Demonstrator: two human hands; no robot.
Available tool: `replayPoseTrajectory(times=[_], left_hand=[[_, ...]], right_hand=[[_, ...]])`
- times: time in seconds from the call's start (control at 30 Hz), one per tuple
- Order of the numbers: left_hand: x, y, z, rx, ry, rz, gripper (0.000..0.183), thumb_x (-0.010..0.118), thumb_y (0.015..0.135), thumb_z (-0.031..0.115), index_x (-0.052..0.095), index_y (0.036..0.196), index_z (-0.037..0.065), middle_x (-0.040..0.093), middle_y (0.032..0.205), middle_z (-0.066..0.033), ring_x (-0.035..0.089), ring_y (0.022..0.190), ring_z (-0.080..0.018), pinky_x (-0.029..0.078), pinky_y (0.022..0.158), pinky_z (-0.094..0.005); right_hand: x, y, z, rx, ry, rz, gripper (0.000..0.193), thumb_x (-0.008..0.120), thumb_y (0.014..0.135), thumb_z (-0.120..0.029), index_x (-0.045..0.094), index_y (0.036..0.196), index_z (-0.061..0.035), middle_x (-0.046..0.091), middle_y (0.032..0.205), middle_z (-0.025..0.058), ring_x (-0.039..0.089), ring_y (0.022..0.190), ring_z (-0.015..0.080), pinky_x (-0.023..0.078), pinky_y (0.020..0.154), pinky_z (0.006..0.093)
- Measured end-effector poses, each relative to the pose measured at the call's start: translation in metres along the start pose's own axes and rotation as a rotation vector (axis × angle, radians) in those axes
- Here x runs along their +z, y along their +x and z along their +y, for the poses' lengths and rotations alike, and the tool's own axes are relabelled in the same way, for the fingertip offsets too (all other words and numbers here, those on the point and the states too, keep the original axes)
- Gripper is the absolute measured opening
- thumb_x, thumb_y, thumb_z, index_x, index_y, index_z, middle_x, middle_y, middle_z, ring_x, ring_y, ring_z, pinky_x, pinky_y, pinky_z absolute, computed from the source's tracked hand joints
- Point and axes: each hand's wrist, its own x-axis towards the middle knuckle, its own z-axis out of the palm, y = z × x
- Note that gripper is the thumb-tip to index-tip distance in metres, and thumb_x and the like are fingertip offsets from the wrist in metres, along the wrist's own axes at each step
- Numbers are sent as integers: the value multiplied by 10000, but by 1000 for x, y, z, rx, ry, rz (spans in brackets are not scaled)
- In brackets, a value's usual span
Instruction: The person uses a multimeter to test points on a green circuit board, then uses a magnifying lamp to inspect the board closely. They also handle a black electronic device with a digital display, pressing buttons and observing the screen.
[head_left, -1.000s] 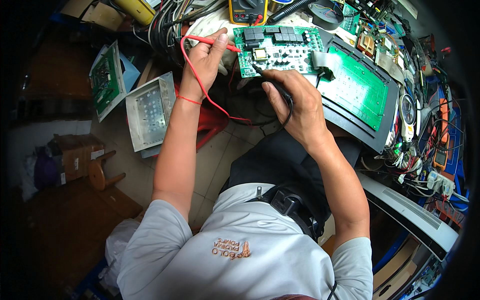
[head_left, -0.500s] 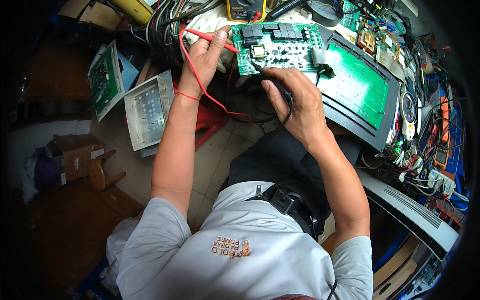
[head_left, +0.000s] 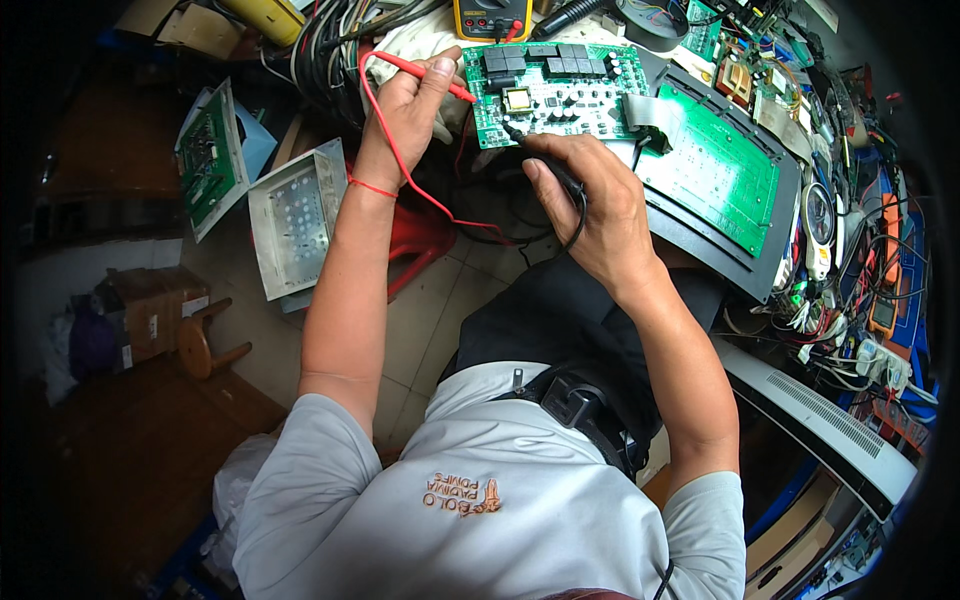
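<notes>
A green circuit board (head_left: pixel 545 120) with black relays and small parts lies at the top middle. My left hand (head_left: pixel 412 105) is closed round a red test probe (head_left: pixel 420 73), its tip at the board's left edge. In my right hand (head_left: pixel 597 203) is a black test probe (head_left: pixel 556 174), whose tip meets the board's lower left part. Whether either tip makes contact cannot be seen. Behind the board stands a yellow multimeter (head_left: pixel 493 18). A grey ribbon cable (head_left: pixel 648 116) runs from the board to a larger green panel (head_left: pixel 722 170) in a dark frame at the right.
Cables and boards crowd the bench on the right, with a clamp meter (head_left: pixel 817 225) among them. To the left are an open white metal box (head_left: pixel 300 222) and another green board (head_left: pixel 208 160). A red stool (head_left: pixel 418 245) stands below, a wooden stool (head_left: pixel 205 340) farther left.
Hardly anything differs. Both probes stay at about the same places on the board, and the red lead's lower end has shifted slightly.
</notes>
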Motion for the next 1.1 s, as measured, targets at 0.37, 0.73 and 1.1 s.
replayPoseTrajectory(times=[0.37, 0.73, 1.1], left_hand=[[3, -5, 1, 42, 41, 23, 538, 577, 1157, 383, 672, 1347, -112, 749, 1321, -182, 690, 1233, -194, 512, 1105, -331], [5, -5, 2, 90, 93, 43, 556, 594, 1149, 394, 672, 1374, -108, 766, 1253, -167, 702, 1191, -188, 524, 1078, -320], [8, -12, 13, 26, 177, 8, 467, 566, 1167, 350, 700, 1301, -77, 745, 1346, -123, 649, 1187, -124, 485, 1069, -281]], right_hand=[[1, -1, 1, -24, -3, 6, 219, 795, 950, -62, 738, 1155, -9, 756, 989, 151, 736, 871, 342, 589, 767, 412], [1, 1, 1, -15, -1, 9, 217, 794, 944, -58, 741, 1150, -13, 749, 975, 152, 730, 860, 348, 587, 759, 415], [9, 2, 5, -27, 0, 11, 212, 790, 952, -69, 738, 1148, -9, 743, 970, 155, 725, 871, 351, 581, 773, 429]])
